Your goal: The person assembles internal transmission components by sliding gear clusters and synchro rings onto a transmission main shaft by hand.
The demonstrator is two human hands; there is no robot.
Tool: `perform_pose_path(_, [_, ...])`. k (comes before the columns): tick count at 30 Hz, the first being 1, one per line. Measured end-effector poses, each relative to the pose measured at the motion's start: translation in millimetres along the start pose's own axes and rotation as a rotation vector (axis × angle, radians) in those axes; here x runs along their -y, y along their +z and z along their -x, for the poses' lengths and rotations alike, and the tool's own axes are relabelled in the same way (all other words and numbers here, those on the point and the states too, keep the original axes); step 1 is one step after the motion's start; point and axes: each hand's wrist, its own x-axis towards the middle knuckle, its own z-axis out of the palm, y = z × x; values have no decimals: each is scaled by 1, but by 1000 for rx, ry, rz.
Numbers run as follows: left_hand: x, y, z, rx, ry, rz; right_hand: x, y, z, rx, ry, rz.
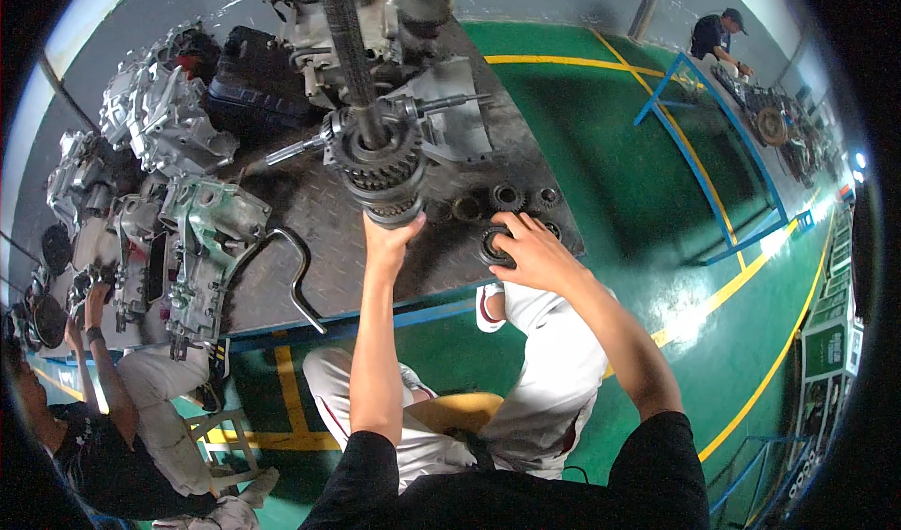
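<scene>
A gear assembly point(380, 169) with toothed rings stacked on a shaft stands in the middle of the dark metal bench, a bar-like tool point(344, 42) rising from its top. Around its lower end, my left hand point(387, 244) is closed, thumb to the right. My right hand point(537, 256) is at the bench's near edge with its fingers curled over a dark gear ring point(494, 246). Just beyond it lie another ring point(465, 208), a toothed gear point(507, 197) and a small gear point(548, 196). The right palm hides part of what it touches.
Grey gearbox housings point(202, 249) crowd the bench's left side, with a bent metal bar point(298, 277) beside them. A large transmission point(394, 23) and a black case point(258, 80) stand farther back. One co-worker point(89, 436) sits at left; another point(718, 37) works at the far right bench.
</scene>
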Motion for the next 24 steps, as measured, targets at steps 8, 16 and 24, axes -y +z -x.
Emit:
perform_pose_path(8, [-20, 33, 8, -29, 84, -28, 4, -3, 9, -29, 80, 29])
perform_pose_path(16, [-24, 31, 9, 39, 125, -118, 3, 2, 5, -82, 33, 28])
perform_pose_path(24, [-24, 32, 10, 79, 150, -200, -5, 4, 4, -105, 68, -153])
